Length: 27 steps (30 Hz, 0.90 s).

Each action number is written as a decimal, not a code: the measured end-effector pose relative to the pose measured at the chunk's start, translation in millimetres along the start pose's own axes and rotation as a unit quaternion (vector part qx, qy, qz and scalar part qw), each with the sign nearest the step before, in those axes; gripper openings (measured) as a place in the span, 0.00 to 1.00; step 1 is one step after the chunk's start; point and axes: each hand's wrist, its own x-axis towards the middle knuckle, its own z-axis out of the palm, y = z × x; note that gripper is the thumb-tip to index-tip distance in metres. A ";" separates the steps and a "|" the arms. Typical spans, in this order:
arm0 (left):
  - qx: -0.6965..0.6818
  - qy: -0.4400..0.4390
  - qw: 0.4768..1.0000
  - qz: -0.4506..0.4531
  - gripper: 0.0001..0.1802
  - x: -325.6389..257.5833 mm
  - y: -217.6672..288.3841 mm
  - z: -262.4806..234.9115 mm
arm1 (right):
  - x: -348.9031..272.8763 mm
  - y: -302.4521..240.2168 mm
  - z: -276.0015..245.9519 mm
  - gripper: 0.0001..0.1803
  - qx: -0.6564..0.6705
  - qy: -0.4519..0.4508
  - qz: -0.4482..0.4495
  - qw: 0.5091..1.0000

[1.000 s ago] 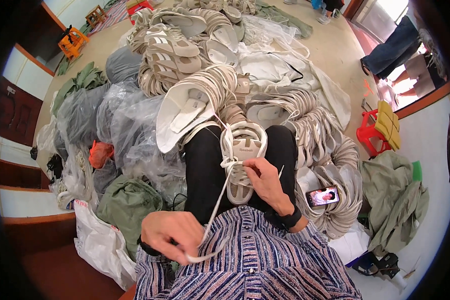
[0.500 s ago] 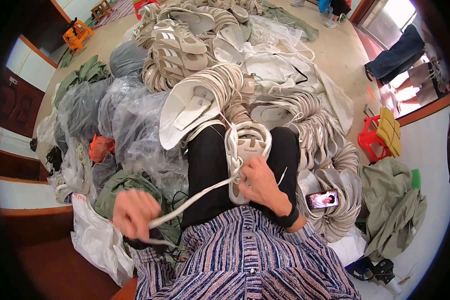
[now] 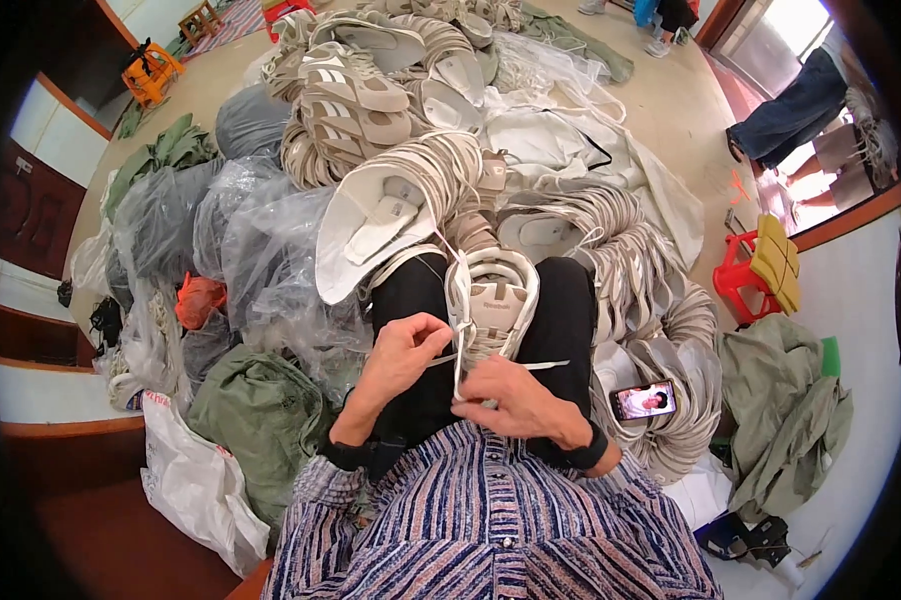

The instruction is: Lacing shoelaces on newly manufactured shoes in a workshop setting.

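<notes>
Between my knees rests a beige and white sneaker upper, its opening facing away from me. A white shoelace runs along its left side, with loose ends near both hands. My left hand is closed in a pinch on the lace at the upper's left edge. Lower down, my right hand is closed around the lace at the near end of the upper and partly covers that end. One thin lace tip sticks out to the right above my right hand.
Stacked sneaker uppers pile up ahead, with more nested rows at right. A phone lies on the right stack. Clear plastic bags and green cloth are at left. A red stool stands far right.
My left hand has come in from the far left to the upper's left edge, and the long stretched lace is drawn in. My right hand has shifted slightly down and left.
</notes>
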 end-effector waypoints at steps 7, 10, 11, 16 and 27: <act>0.060 -0.067 0.995 -0.050 0.21 12.4 -11.7 15.3 | -15.9 -6.7 -0.4 0.14 0.027 -0.041 0.183 0.982; 0.052 -0.090 0.993 -0.053 0.25 17.0 -15.6 19.3 | -6.4 -7.0 3.8 0.13 -0.027 -0.058 0.031 0.997; 0.079 -0.033 0.996 -0.035 0.25 16.9 -15.7 18.2 | -3.6 -8.1 4.9 0.13 0.014 -0.035 -0.067 0.997; -0.006 -0.106 0.990 -0.088 0.20 10.3 -9.4 10.3 | -14.0 -28.6 -8.0 0.16 0.149 -0.111 0.106 0.977; -0.004 -0.197 0.980 0.029 0.10 -45.2 22.6 -8.8 | -21.3 2.4 3.6 0.18 0.264 -0.191 0.264 0.908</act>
